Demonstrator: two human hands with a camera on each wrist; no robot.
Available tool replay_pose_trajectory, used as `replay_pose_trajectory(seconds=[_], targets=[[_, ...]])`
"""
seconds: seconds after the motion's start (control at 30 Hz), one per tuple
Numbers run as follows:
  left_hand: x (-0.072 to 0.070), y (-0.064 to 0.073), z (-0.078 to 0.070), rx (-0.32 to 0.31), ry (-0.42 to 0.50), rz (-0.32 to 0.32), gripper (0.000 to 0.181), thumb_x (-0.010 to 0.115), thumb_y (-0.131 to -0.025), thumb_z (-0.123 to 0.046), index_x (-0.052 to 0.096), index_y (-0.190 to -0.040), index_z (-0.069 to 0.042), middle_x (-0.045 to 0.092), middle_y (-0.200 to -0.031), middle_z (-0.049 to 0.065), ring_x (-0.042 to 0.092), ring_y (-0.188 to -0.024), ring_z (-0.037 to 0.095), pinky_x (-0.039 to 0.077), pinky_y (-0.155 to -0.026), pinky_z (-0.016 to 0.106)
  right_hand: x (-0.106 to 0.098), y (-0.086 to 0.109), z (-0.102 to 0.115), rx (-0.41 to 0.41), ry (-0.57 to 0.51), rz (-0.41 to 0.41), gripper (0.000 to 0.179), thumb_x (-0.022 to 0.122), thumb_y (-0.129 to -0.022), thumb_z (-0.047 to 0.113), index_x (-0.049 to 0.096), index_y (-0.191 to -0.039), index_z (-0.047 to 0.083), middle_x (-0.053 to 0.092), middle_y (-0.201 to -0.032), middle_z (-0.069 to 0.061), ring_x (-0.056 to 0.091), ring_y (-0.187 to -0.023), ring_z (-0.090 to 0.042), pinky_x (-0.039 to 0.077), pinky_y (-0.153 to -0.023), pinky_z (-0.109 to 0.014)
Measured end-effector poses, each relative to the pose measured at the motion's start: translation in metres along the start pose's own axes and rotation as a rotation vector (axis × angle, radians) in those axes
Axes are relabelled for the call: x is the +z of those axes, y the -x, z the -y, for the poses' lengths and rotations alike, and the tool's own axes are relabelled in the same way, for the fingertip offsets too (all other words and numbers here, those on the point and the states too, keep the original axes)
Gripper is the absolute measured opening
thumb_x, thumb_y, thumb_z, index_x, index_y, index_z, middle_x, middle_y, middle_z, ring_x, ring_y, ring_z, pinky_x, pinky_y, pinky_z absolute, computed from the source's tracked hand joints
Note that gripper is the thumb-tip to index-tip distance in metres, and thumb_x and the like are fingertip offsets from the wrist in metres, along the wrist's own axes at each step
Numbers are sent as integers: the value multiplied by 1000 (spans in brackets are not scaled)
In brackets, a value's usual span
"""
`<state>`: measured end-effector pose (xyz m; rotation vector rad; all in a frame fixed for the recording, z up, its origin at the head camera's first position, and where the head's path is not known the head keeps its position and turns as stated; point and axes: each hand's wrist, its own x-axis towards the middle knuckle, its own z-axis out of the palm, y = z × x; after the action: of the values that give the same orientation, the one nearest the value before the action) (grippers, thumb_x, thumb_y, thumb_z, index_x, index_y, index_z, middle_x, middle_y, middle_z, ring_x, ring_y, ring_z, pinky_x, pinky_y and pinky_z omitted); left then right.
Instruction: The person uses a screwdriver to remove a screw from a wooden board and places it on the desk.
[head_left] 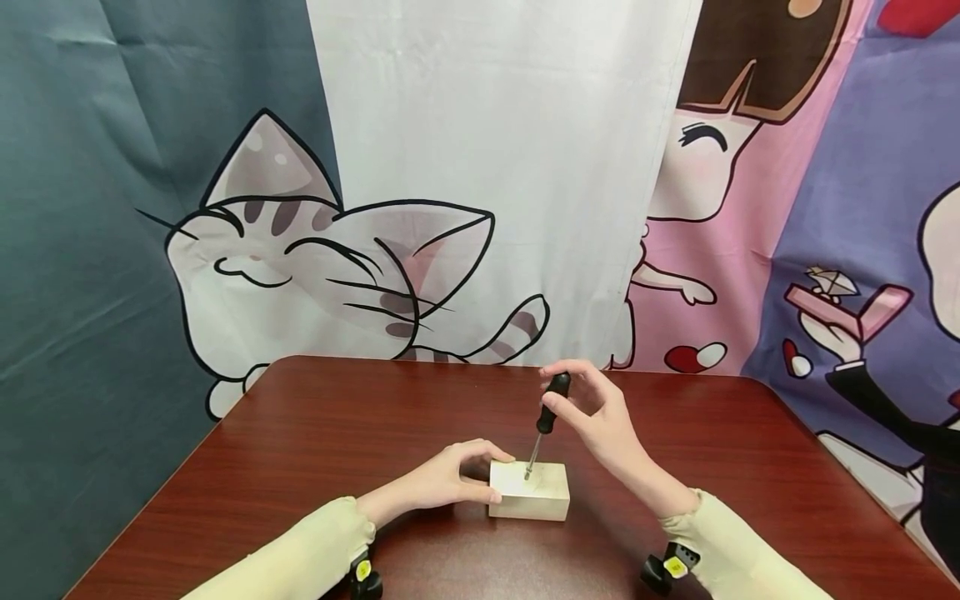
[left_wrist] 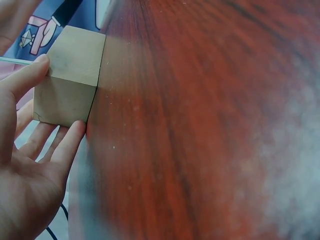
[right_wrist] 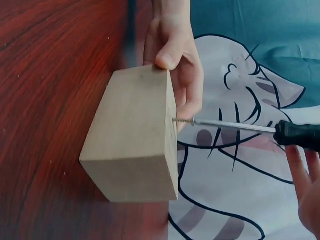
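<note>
A pale wooden block (head_left: 529,507) lies on the table in the head view. My left hand (head_left: 459,477) holds its left end between thumb and fingers; the left wrist view shows this grip on the block (left_wrist: 70,97) from the side. Above it, my right hand (head_left: 602,421) holds a screwdriver by its black handle (head_left: 553,406), thumb on one side and fingers near the top. The steel shaft slants down to a screw (right_wrist: 184,120) standing in the block's top face. In the right wrist view the screwdriver tip meets the screw head, and much of the thread shows above the wood.
The dark red-brown table (head_left: 337,417) extends around the block on all sides. Behind it hangs a curtain (head_left: 495,100) printed with a cartoon cat and figures. Dark wrist cameras sit under both sleeves.
</note>
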<state>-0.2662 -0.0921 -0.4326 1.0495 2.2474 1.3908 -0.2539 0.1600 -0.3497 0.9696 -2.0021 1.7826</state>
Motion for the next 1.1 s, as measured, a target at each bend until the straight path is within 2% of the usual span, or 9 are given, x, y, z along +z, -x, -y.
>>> replay_pose_trajectory(seconds=[0.1, 0.17, 0.4, 0.53, 0.67, 0.8, 0.9, 1.1], targets=[[0, 0, 1, 4, 1, 1, 43, 77, -87, -25, 61, -128, -25, 68, -120, -2, 66, -105, 5, 51, -94, 24, 3, 1, 3, 37, 73, -27, 34, 69, -90, 2, 58, -122, 5, 60, -100, -1, 68, -78, -13, 58, -69, -29], [0, 0, 1, 6, -1, 0, 43, 77, -87, -25, 61, -127, -25, 69, -120, -1, 66, -105, 5, 51, -94, 24, 4, 1, 5, 48, 87, -25, 34, 70, -90, 2, 59, -121, 5, 58, -99, -2, 68, -76, -15, 58, -69, -29], [0, 0, 1, -9, -6, -3, 44, 77, -87, -25, 61, -128, -25, 69, -119, -3, 65, -106, 4, 51, -94, 24, 4, 0, 10, 65, 99, -25, 34, 71, -89, 4, 63, -122, 5, 64, -98, -3, 70, -82, -14, 58, -74, -27], [0, 0, 0, -10, -9, -2, 44, 77, -87, -25, 61, -128, -25, 68, -120, -3, 65, -106, 4, 51, -95, 24, 1, 0, 8, 65, 114, -9, 41, 68, -92, 5, 62, -132, 11, 69, -107, 2, 71, -93, -13, 57, -83, -25], [0, 0, 0, -9, -8, -3, 44, 77, -87, -25, 61, -128, -25, 69, -119, -3, 65, -105, 4, 51, -94, 24, 0, 0, 6, 25, 39, 64, 46, 55, -98, 1, 47, -144, 8, 69, -115, 4, 71, -104, -17, 56, -90, -26], [0, 0, 0, -6, -9, -6, 44, 77, -87, -25, 61, -128, -25, 69, -119, -3, 66, -104, 4, 51, -94, 24, 1, -1, 4, 2, -94, 104, 35, 45, -102, -2, 39, -136, -4, 66, -119, -2, 69, -109, -18, 56, -92, -31], [0, 0, 0, -4, -7, -6, 44, 77, -87, -25, 61, -127, -25, 69, -119, -3, 65, -104, 4, 51, -94, 24, 4, -1, 4, 6, -117, 74, 29, 48, -100, -2, 43, -128, -6, 66, -120, -5, 69, -109, -15, 57, -91, -32], [0, 0, 0, -3, -11, -5, 44, 77, -87, -26, 61, -127, -26, 68, -120, -3, 65, -105, 4, 51, -94, 25, 6, 0, 5, 38, 56, -57, 34, 67, -90, -2, 54, -120, 3, 61, -104, -3, 64, -84, -7, 55, -73, -23]])
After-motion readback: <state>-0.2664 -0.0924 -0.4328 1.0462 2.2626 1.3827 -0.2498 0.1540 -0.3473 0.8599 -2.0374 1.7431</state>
